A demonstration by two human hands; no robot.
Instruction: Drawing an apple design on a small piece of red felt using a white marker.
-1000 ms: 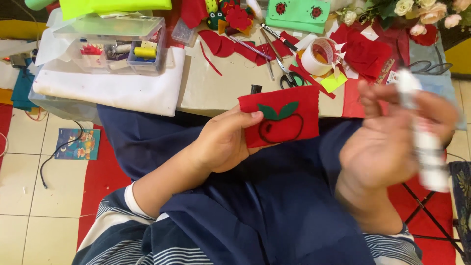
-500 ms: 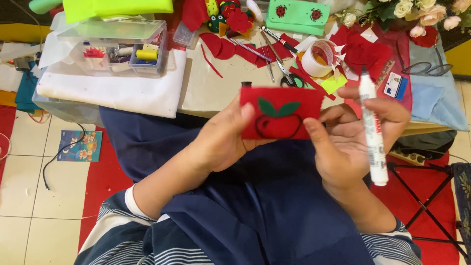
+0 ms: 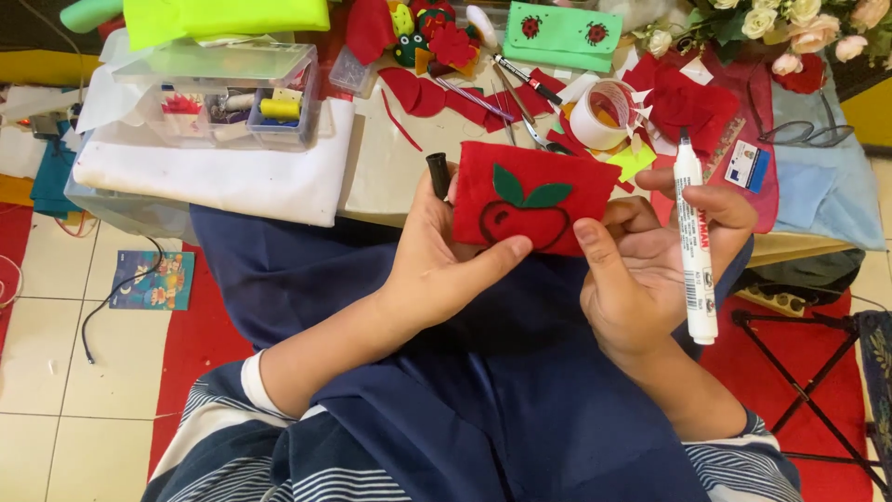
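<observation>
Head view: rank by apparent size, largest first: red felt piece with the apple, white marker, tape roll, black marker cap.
1. red felt piece, held in both hands
2. white marker in the right hand; long but thin
3. tape roll; lies farther from the camera, so its rank against the marker is unsure
4. black marker cap, by the left hand

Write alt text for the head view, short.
Two bare hands hold up a red felt piece with a drawn apple and two green leaves; the left hand also pinches a black marker cap, the right hand a white marker. Behind, a table carries felt scraps, scissors, a tape roll and a clear box.
</observation>
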